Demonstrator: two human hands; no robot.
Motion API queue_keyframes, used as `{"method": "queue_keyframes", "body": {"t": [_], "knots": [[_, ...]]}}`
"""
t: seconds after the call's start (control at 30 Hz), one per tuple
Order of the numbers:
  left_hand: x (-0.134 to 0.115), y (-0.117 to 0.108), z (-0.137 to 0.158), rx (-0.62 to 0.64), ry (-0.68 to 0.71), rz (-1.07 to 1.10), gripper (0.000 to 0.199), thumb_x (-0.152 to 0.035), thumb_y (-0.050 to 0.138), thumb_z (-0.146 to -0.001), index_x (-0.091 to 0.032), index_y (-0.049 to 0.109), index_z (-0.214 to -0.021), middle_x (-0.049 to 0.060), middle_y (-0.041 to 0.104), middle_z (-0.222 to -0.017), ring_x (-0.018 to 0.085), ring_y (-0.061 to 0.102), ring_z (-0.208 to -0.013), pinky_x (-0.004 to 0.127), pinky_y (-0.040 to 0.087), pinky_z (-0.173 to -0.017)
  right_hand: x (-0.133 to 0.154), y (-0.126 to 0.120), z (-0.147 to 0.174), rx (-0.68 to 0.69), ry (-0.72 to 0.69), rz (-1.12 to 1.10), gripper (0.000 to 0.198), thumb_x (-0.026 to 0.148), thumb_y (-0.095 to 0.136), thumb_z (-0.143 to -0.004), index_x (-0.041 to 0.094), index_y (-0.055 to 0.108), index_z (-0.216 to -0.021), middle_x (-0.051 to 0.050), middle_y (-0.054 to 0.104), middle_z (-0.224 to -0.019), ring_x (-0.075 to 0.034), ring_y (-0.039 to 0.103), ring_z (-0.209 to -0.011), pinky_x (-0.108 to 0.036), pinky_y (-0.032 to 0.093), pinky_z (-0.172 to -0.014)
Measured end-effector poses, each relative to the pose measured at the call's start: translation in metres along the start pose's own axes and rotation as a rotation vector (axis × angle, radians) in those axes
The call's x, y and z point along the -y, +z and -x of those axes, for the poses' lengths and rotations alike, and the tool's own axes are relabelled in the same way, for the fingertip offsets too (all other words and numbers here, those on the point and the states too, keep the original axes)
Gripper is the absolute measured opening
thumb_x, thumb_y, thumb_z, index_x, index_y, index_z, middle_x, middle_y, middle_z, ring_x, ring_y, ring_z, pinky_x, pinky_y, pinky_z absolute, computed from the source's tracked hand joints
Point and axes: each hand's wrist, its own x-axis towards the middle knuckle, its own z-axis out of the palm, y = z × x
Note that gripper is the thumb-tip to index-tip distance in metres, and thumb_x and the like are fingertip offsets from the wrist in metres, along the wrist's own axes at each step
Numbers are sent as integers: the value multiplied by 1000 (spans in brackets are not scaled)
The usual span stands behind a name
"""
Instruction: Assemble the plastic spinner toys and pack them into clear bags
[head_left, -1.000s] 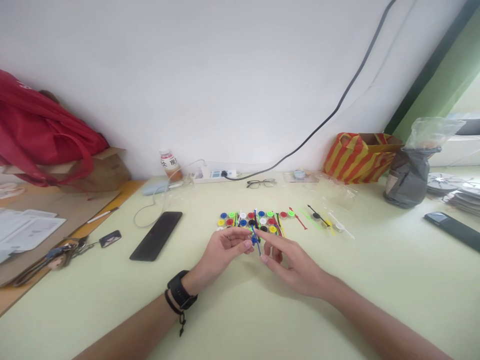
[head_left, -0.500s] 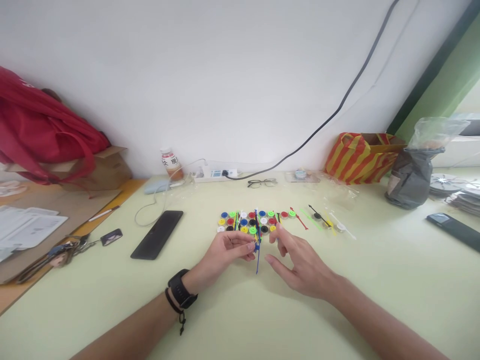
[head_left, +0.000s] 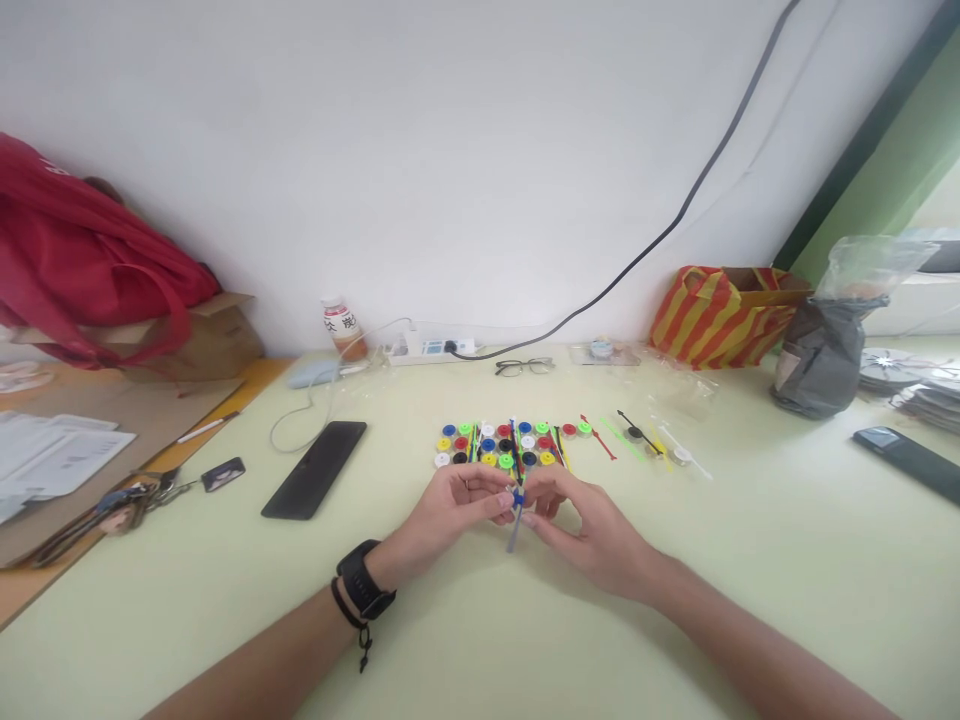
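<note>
My left hand [head_left: 469,500] is pinched on a small blue spinner arrow [head_left: 518,497], held just above the table in front of me. The arrow's long pointer hangs toward me and looks smeared and greyish. Curled in from the other side, my right hand [head_left: 577,515] has its thumb and forefinger at the blue hub; the fingers partly cover the piece. Just beyond my fingertips sit rows of round spinner bases [head_left: 504,445] with white, red, blue, green, yellow and black centres. Several coloured arrows lie across them. To their right rest a red arrow [head_left: 598,438] and a black arrow [head_left: 640,432].
A black phone [head_left: 315,470] and keys [head_left: 142,500] lie left. Eyeglasses [head_left: 524,367], a power strip [head_left: 429,350] and a labelled jar [head_left: 343,328] stand by the wall. At right are a striped bag [head_left: 727,315], a grey bag [head_left: 819,355] and a dark device [head_left: 911,460].
My right hand has moved left and its fingers have closed in on the blue arrow. The pointer went from sharp blue to blurred and swung slightly. My left hand stays nearly still.
</note>
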Motion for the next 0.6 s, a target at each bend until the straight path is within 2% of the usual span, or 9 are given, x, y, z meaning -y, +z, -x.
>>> {"method": "queue_keyframes", "body": {"t": [0.17, 0.33, 0.37, 0.4, 0.43, 0.47, 0.5, 0.53, 0.6], "knots": [[0, -1, 0, -12, 13, 0, 32, -33, 87, -82, -13, 76, -105, 8, 78, -91, 18, 74, -79, 32, 61, -78, -5, -1, 3, -39, -32, 75, 44, 23, 56, -100, 30, 47, -143, -3, 67, -102, -17, 62, -85, -33, 55, -80], [1, -2, -1, -25, 33, 1, 30, -33, 85, -84, -14, 77, -105, 7, 77, -90, 17, 72, -78, 30, 60, -76, -8, -2, 7, -149, -74, 166, 82, 24, 55, -99, 31, 7, -165, -6, 63, -113, -16, 59, -77, -35, 56, -77], [1, -2, -1, -26, 36, 1, 29, -33, 86, -83, -14, 77, -105, 7, 76, -89, 17, 72, -77, 29, 59, -75, -8, -3, 7, -176, -82, 175, 82, 25, 55, -99, 30, 6, -165, -7, 62, -116, -16, 59, -76, -35, 56, -75], [1, -2, -1, -29, 38, 4, 29, -33, 86, -83, -14, 77, -104, 7, 76, -88, 17, 72, -77, 29, 59, -75, -7, -4, 6, -186, -86, 186, 75, 27, 55, -99, 29, 15, -163, -8, 62, -116, -16, 58, -76, -35, 55, -73], [1, -1, 0, -32, 41, 8, 29, -33, 86, -83, -15, 77, -104, 6, 76, -88, 17, 72, -76, 29, 59, -75, -6, -5, 5, -165, -83, 197, 59, 28, 54, -100, 27, 35, -155, -7, 63, -109, -16, 57, -74, -34, 54, -70], [0, -1, 0, -36, 44, 13, 29, -33, 86, -83, -15, 77, -103, 6, 76, -87, 17, 71, -76, 29, 58, -74, -5, -6, 4, -117, -74, 200, 35, 29, 52, -101, 24, 56, -135, -5, 63, -99, -16, 55, -71, -33, 51, -67], [0, -1, 0, -39, 46, 16, 29, -33, 86, -82, -14, 77, -102, 6, 76, -87, 16, 71, -75, 29, 58, -74, -4, -7, 3, -61, -58, 192, 18, 29, 50, -102, 22, 66, -105, -3, 60, -86, -15, 52, -67, -32, 48, -64], [0, -1, 0, -41, 46, 16, 28, -33, 86, -82, -14, 77, -102, 6, 76, -87, 16, 71, -75, 29, 58, -74, -2, -8, 2, -9, -38, 171, 28, 30, 49, -103, 20, 62, -79, -1, 54, -75, -14, 49, -63, -31, 44, -61], [-1, -1, 0, -39, 47, 13, 28, -32, 86, -83, -14, 77, -101, 6, 75, -85, 16, 70, -74, 29, 58, -74, 1, -8, 0, 26, -1, 108, 43, 31, 50, -103, 20, 44, -62, 1, 46, -66, -13, 45, -60, -30, 39, -57]]}}
